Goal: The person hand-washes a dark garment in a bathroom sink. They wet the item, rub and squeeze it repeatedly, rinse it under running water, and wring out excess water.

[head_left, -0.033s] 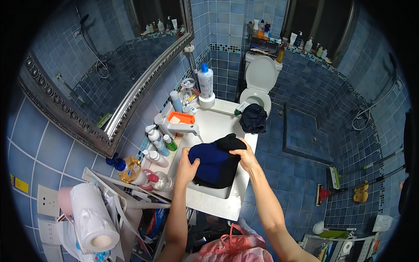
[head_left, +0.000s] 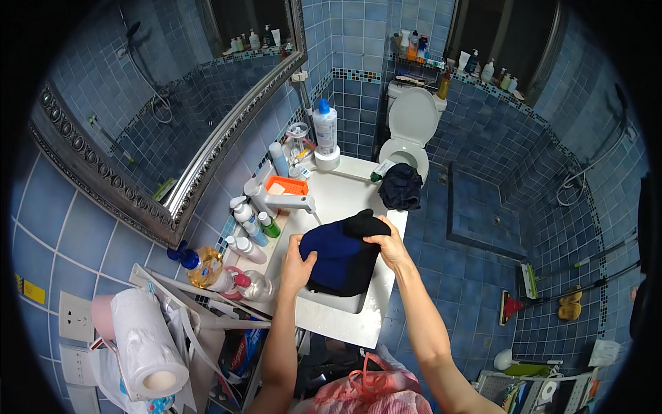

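Note:
Over the white sink [head_left: 338,196] I hold up a dark blue and black fabric garment [head_left: 338,259], its exact kind unclear. My left hand [head_left: 298,264] pinches its left edge, thumb on the front and fingers behind. At the upper right my right hand [head_left: 388,245] grips a bunched black part, thumb also in front. The garment hides much of the basin under it. The white faucet [head_left: 293,202] reaches out just beyond its upper left. A second dark garment [head_left: 400,186] lies crumpled on the counter's far right corner, beside a small white and green packet [head_left: 383,170].
Along the wall side stand several bottles, a green one [head_left: 269,225] and a clear pump bottle [head_left: 254,284] among them. An orange soap dish [head_left: 287,185] sits behind the faucet. A tall white bottle [head_left: 325,131] is at the back. Beyond is a toilet [head_left: 412,117]; a paper roll [head_left: 148,338] is near left.

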`<state>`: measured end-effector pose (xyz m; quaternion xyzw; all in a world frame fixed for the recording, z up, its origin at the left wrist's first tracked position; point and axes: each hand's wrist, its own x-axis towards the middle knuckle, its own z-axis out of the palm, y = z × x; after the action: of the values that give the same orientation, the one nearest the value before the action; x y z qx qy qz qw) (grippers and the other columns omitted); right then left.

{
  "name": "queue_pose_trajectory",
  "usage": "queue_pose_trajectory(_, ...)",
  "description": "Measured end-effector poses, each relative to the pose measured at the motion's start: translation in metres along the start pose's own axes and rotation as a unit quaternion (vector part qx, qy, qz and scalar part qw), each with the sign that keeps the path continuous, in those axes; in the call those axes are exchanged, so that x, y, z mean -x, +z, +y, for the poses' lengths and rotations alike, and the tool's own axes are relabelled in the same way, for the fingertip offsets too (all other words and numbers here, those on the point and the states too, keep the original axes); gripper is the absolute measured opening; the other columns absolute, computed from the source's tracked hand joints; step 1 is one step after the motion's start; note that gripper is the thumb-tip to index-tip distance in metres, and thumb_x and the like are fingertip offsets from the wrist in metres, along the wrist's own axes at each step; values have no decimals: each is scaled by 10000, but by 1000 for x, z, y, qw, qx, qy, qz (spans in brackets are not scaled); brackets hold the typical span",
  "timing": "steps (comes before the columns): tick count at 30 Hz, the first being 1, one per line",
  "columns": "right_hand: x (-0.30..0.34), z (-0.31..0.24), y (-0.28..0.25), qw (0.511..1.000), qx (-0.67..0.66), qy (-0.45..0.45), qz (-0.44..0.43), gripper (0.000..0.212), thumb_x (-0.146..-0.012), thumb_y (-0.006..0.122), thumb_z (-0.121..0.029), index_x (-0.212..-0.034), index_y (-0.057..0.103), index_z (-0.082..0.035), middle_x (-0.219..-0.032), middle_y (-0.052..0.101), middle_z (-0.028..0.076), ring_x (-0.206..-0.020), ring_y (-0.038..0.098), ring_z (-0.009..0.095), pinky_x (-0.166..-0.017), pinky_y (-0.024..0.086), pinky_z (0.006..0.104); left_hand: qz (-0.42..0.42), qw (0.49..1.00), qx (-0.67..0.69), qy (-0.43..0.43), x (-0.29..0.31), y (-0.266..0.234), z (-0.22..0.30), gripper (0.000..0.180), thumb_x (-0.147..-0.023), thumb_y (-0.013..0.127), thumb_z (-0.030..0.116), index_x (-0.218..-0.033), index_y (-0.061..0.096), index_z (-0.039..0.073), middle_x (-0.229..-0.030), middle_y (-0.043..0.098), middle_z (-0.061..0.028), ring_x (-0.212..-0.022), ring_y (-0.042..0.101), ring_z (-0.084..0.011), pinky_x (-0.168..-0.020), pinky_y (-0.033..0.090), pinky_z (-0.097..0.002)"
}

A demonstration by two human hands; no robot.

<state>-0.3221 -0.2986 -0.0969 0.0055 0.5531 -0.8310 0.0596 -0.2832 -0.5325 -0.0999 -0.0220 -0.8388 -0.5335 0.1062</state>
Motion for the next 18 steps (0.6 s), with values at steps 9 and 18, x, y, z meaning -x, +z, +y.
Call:
queue_pose_trajectory(9, 28, -27, 3, 993, -98, 21, 59, 264, -695, 668, -6, -942, 574, -3, -875, 621, 106, -795, 615, 214, -791, 502, 320, -115, 983, 30, -143, 15, -5, -12, 423, -768, 717, 135, -1110, 539, -38, -901, 644, -111, -828, 616, -194, -747, 490, -301)
queue_pose_trajectory(18, 43, -14, 1, 998, -21, 67, 9, 569, -710, 679, -46, -1215, 417, -56, -1003, 603, 160, -934, 603, 284, -898, 461, 364, -30, 911, 407, -64, 0, -11, 34, 295, -829, 488, -33, -1121, 519, -11, -958, 532, -38, -871, 500, -80, -786, 413, -206)
